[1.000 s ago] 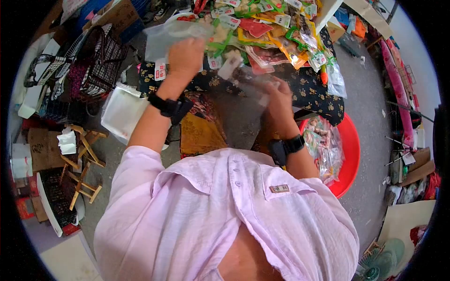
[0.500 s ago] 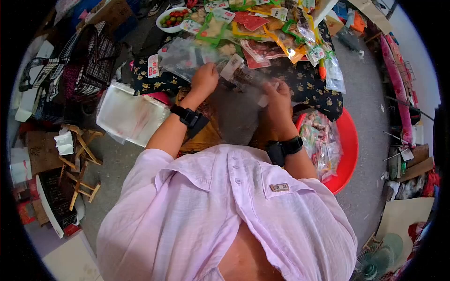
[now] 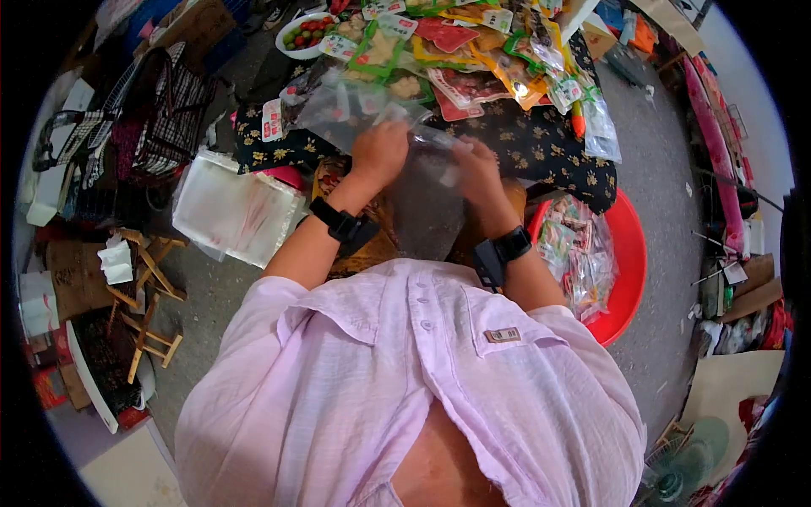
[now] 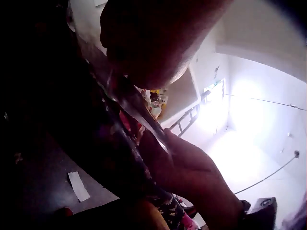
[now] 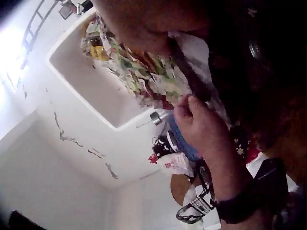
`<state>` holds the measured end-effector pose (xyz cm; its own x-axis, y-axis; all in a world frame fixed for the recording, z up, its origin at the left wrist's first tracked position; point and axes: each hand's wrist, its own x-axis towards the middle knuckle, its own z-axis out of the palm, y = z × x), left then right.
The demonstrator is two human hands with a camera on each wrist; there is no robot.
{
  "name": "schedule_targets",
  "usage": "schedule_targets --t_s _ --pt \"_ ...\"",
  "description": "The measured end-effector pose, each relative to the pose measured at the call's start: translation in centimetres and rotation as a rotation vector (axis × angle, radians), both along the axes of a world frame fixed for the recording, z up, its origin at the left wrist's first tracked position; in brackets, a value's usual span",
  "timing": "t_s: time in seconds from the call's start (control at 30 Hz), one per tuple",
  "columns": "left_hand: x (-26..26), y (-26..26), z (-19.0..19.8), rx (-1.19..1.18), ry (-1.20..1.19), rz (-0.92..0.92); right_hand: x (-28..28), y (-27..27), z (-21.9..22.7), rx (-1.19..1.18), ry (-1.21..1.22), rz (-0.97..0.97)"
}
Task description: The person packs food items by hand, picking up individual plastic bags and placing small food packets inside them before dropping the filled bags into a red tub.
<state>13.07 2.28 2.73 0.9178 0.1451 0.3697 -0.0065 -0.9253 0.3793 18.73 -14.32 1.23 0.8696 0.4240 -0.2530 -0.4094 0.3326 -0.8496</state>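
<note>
In the head view my left hand (image 3: 380, 155) grips a large clear plastic bag (image 3: 338, 106) whose sheet spreads forward over the table edge. My right hand (image 3: 480, 169) is close by on the right and pinches a small clear packet (image 3: 432, 138) that bridges the gap to the left hand. The right wrist view shows this packet as a dark strip (image 5: 187, 67) running between both hands. Seen from the left wrist, shiny plastic (image 4: 139, 103) stretches from the left hand to the right hand (image 4: 182, 163). The packet's contents are blurred.
Several flat food packets (image 3: 456, 59) cover the table with its dark flowered cloth (image 3: 541, 152). A white bowl (image 3: 296, 52) of small red and green fruit stands at the back left. A red basin (image 3: 629, 270) holds bagged packets. A stack of clear bags (image 3: 228, 207) lies left.
My left hand came down from the back left with the clear bag and moved right. The right hand shifted slightly left with the packet, so both hands are now close together.
</note>
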Motion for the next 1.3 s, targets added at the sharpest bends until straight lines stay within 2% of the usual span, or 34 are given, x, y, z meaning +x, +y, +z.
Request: schedule_targets --t_s 0.07,0.17,0.27,0.37,0.43,0.5,0.6,0.67,0.77,0.83,0.9,0.97,1.1,1.2,1.27,1.3 --pt "0.0 -0.4 0.1 0.034 -0.062 -0.005 -0.3 1.4 0.8 -0.009 0.05 0.007" --pt "0.2 -0.4 -0.5 0.059 -0.143 -0.026 -0.1 3.3 0.5 -0.048 -0.042 0.034" --pt "0.3 -0.4 -0.5 0.07 -0.122 -0.03 1.4 5.2 -2.6 0.055 0.029 0.022" --pt "0.3 -0.2 -0.4 0.075 -0.106 -0.031 1.4 5.2 -1.6 -0.209 -0.052 0.077" --pt "0.2 0.0 -0.4 0.076 -0.11 -0.037 1.4 3.2 0.6 -0.567 -0.785 0.363" --pt "0.1 0.1 -0.4 0.075 -0.112 -0.047 1.5 2.6 1.5 -0.673 -0.983 0.484" --pt "0.2 0.3 -0.5 0.091 0.025 -0.038 1.6 2.7 1.8 -0.469 -0.467 0.414" --pt "0.2 0.3 -0.4 0.078 -0.006 -0.071 1.6 2.7 1.8 -0.328 -0.123 0.357" --pt "0.3 0.1 0.4 0.046 -0.028 -0.128 1.4 3.2 1.7 -0.121 -0.015 0.236" --pt "0.5 0.0 0.7 0.029 -0.018 -0.157 3.3 3.8 -2.8 -0.293 -0.56 0.27" --pt "0.7 -0.3 0.6 0.02 0.014 -0.174 3.4 4.1 -3.1 -0.248 -0.593 0.265" --pt "0.8 -0.3 0.6 0.051 0.039 -0.164 3.0 4.8 -2.4 0.01 -0.116 0.224" --pt "0.5 -0.3 0.5 0.032 0.086 -0.159 2.5 5.6 -1.7 0.017 -0.048 0.122" --pt "0.0 0.4 -0.3 -0.084 -0.14 -0.155 1.9 6.1 -0.8 -0.004 -0.027 0.035" --pt "-0.3 2.6 -0.6 -0.011 -0.323 -0.039 1.3 5.6 1.1 -0.061 -0.033 -0.002" --pt "-0.4 4.0 -0.6 0.026 -0.415 0.014 1.3 5.2 2.3 -0.148 -0.074 0.06"
